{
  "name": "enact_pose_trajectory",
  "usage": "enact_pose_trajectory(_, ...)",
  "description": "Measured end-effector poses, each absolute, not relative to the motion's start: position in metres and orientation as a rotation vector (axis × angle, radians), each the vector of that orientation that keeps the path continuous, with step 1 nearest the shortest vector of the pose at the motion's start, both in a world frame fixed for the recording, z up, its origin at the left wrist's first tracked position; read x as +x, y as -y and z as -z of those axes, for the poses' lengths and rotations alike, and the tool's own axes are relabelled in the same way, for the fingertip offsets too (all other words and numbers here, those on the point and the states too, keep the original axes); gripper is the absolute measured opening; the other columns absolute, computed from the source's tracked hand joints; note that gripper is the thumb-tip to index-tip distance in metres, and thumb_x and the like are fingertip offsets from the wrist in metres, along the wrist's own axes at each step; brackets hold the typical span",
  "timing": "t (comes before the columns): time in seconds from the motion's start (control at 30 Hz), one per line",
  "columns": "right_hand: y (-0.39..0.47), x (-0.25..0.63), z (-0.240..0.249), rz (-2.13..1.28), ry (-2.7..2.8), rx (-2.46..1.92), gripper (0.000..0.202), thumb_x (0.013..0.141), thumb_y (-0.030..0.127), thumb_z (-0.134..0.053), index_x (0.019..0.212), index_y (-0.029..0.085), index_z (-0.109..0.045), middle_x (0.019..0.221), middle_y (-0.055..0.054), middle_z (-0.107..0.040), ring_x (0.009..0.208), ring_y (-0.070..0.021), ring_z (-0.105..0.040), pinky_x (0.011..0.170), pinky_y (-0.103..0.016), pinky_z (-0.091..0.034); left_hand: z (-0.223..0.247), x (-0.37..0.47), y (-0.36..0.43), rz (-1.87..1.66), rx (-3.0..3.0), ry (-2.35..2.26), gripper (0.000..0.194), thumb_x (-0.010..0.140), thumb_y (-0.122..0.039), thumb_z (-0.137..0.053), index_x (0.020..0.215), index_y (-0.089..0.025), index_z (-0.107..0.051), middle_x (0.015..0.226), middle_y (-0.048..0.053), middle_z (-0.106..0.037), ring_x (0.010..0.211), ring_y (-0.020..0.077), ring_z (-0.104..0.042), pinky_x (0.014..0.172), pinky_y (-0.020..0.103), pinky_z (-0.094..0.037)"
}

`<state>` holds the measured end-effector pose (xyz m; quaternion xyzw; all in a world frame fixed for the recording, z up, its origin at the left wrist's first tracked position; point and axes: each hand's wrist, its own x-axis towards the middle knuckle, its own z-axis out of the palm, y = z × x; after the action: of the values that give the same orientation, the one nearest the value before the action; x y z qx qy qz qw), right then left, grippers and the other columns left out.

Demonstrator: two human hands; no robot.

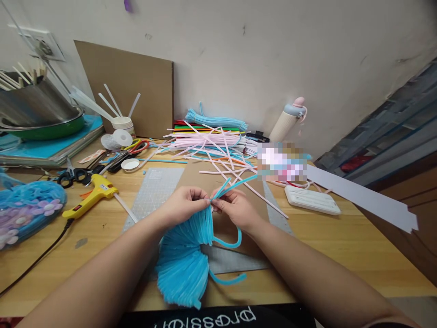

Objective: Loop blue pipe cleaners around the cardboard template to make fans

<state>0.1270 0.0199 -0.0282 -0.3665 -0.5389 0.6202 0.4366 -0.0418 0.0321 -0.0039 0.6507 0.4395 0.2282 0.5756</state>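
Observation:
Over the middle of the table I hold a fan-shaped bundle of blue pipe cleaners (184, 269), its folded rows hanging below my hands. My left hand (184, 205) pinches the top edge of the bundle between thumb and fingers. Right beside it, my right hand (235, 207) is closed on blue pipe cleaner ends (235, 184) that stick out up and to the right. One strand loops below my right hand, and another loose end juts from the lower part of the bundle. The fingertips of both hands nearly meet.
A cardboard sheet (252, 228) lies on a grey cutting mat (150, 187). Behind are piled pink pipe cleaners (205, 139). To the left lie a yellow glue gun (92, 198), black scissors (73, 175) and a blue flowered item (30, 209). A white power bank (312, 199) sits right.

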Motion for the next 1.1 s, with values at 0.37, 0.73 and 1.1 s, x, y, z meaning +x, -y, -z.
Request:
enact_pose_trajectory(0.37, -0.019, 0.133, 0.024, -1.848, 1.094, -1.006, 0.021, 0.068, 0.033, -0.064, 0.071, 0.015, -0.053, 0.05, 0.004, -0.047, 0.036, -0.0036, -0.039, 0.032, -0.013, -0.018, -0.005, -0.04, -0.025, -0.589, 1.848, -1.031, 0.016, 0.075, -0.028, -0.05, 0.078, -0.016, -0.061, 0.075, 0.001, -0.064, 0.068, 0.0122, -0.055, 0.061, 0.023, -0.04)
enact_pose_trajectory(0.73, -0.018, 0.148, 0.008, -2.496, 1.037, -0.961, 0.018, 0.07, 0.026, -0.063, 0.072, 0.013, -0.051, 0.059, 0.002, -0.05, 0.042, -0.0025, -0.043, 0.031, -0.009, -0.018, -0.023, -0.039, -0.014, -0.429, 2.244, -1.047, 0.018, 0.071, -0.025, -0.051, 0.078, -0.019, -0.066, 0.072, 0.002, -0.066, 0.07, 0.0153, -0.055, 0.07, 0.027, -0.039)
enact_pose_trajectory(1.1, -0.01, 0.144, -0.002, -1.495, 1.934, -1.102, 0.007, 0.075, 0.023, -0.051, 0.077, 0.016, -0.053, 0.056, 0.003, -0.05, 0.051, -0.0086, -0.047, 0.047, -0.019, -0.036, -0.014, -0.043, -0.017, -0.426, 2.049, -1.021, 0.019, 0.074, -0.026, -0.048, 0.079, -0.016, -0.063, 0.068, 0.0, -0.061, 0.062, 0.0118, -0.051, 0.056, 0.022, -0.036)
